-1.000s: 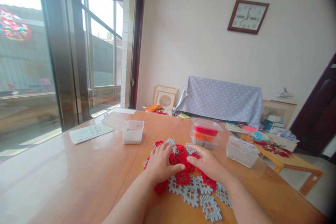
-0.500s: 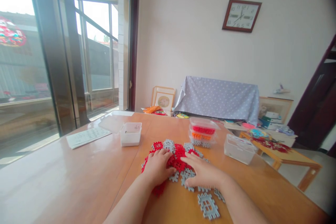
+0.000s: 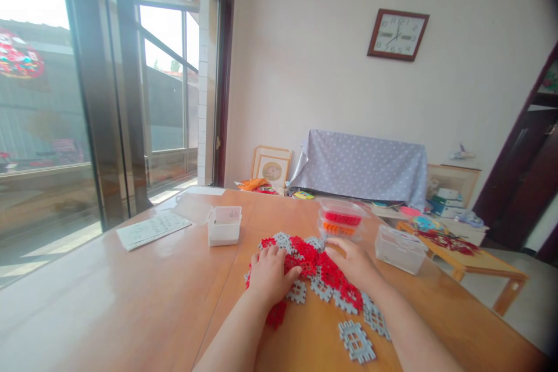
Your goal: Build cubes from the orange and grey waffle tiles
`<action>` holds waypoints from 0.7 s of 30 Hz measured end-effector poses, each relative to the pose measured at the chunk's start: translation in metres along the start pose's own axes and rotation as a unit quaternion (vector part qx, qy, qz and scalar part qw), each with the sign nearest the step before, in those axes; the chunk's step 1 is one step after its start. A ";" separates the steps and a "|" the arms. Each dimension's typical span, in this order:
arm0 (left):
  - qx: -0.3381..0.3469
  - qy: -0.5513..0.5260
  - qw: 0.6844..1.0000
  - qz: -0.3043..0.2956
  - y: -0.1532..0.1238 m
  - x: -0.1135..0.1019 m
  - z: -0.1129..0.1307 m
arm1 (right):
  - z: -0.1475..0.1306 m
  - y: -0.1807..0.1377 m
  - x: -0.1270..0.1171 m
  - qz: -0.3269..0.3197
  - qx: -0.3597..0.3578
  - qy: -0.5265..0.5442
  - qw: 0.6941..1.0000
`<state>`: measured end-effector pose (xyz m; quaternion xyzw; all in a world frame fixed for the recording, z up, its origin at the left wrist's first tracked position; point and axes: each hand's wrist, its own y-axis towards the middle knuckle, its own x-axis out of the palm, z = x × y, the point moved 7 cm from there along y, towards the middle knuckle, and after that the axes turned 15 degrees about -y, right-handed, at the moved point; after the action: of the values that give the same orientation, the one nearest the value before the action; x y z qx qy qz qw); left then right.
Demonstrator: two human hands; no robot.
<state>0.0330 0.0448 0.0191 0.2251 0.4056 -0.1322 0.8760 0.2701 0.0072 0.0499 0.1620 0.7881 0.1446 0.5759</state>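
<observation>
Red interlocking plastic tiles [image 3: 306, 260] and grey ones [image 3: 321, 286] with notched edges and window-like holes are joined in an arched cluster on the table. My left hand [image 3: 271, 276] rests palm down over the left part of the cluster, fingers loosely stretched and thumb apart. On the far right side, my right hand [image 3: 356, 261] has its fingers extended at the cluster's edge, with its palm hiding some of what lies beneath. A grey tile [image 3: 356, 341] lies separately nearer to me, and another grey tile [image 3: 375, 318] sits beside my right forearm.
A white container [image 3: 224, 234] and paper sheets [image 3: 153, 229] are on the left of the wooden table [image 3: 131, 308]. Lidded boxes [image 3: 340, 219] of red and orange pieces are stacked behind the cluster. A clear box [image 3: 400, 250] stands to the right.
My right hand has moved right and away from me, uncovering more red and grey tiles. My left hand stays over the left part. The whole view has shifted slightly.
</observation>
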 end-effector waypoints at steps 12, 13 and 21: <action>-0.119 -0.043 0.992 0.011 0.002 0.012 -0.031 | 0.034 -0.101 0.026 -0.180 0.123 -0.131 0.967; -0.122 -0.046 0.991 0.011 0.002 0.012 -0.031 | 0.034 -0.112 0.031 -0.190 0.123 -0.151 0.962; -0.113 -0.068 0.991 0.016 -0.004 0.002 -0.023 | 0.005 -0.107 0.040 -0.105 0.095 -0.225 0.964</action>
<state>0.0172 0.0529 0.0034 0.1216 0.3535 -0.0869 0.9234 0.2541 -0.0730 -0.0302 0.1608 0.6609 -0.0321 0.7323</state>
